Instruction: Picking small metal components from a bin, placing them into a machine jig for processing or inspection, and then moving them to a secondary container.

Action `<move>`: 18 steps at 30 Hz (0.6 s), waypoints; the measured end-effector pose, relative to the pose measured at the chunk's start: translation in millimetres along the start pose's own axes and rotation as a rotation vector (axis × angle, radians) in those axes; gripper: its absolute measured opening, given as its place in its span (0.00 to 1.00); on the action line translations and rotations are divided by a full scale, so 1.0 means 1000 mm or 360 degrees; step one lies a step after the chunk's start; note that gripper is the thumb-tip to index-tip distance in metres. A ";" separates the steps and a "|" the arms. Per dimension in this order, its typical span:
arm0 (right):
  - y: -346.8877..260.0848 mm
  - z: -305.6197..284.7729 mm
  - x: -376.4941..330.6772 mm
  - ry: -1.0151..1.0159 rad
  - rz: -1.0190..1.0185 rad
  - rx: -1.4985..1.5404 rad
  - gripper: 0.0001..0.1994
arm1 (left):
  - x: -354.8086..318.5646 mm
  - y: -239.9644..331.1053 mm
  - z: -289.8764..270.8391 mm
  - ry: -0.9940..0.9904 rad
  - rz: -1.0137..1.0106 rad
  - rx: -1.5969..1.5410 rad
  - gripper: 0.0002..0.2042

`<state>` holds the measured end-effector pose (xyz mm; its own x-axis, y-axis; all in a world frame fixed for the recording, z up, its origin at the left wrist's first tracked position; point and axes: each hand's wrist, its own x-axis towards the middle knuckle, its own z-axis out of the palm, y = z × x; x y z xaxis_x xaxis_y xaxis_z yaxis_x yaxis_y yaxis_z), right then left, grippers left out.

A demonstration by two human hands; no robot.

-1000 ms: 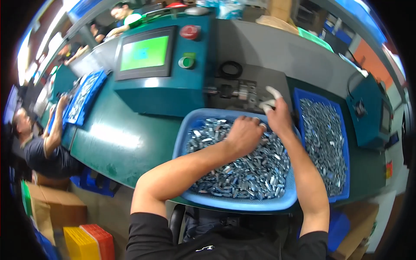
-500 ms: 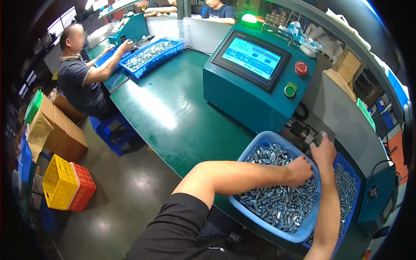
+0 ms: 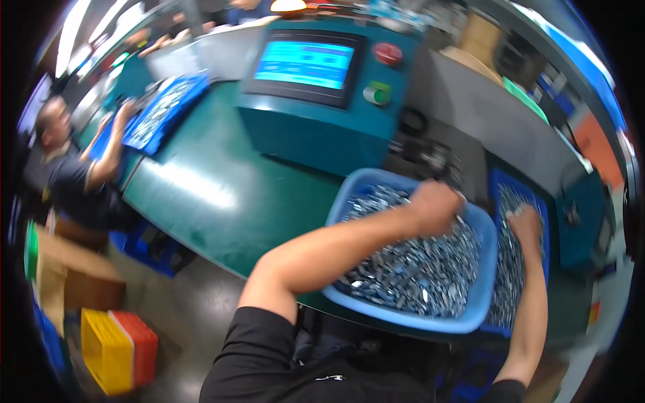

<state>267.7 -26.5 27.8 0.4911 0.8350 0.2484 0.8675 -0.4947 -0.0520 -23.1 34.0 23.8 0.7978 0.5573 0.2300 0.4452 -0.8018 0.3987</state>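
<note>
My left hand (image 3: 435,207) is closed above the far side of a light blue plastic basket (image 3: 489,248), close to the metal spindle (image 3: 437,158) of a green machine. Its fingers are curled in, and anything in them is too small and blurred to name. The basket holds many small metal pins or sleeves (image 3: 416,285). Over a darker blue tray (image 3: 498,329) of similar metal pieces (image 3: 508,279), my right hand (image 3: 526,221) reaches down. Motion smears its fingers, so their grip cannot be told.
The green machine (image 3: 316,131) carries a lit screen (image 3: 306,64), a red button (image 3: 388,54) and a green button (image 3: 377,94). Left along the green table (image 3: 222,171), a person (image 3: 74,154) works at a blue tray (image 3: 164,114). Yellow and red crates (image 3: 117,349) stand on the floor.
My right hand has left the spindle and moved over the darker tray. My left hand has risen from the pieces toward the spindle. The view has turned, and the machine's lamp went from green to orange.
</note>
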 end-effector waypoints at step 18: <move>-0.124 0.032 -0.019 0.0203 -0.0125 0.1188 0.17 | 0.011 -0.001 -0.009 0.0304 -0.0003 -0.0141 0.14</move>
<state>152.9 26.9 -0.9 0.4520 0.8044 0.3856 0.7454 -0.1032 -0.6586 -18.4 42.6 34.4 0.7016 0.5964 0.3900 0.4025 -0.7833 0.4738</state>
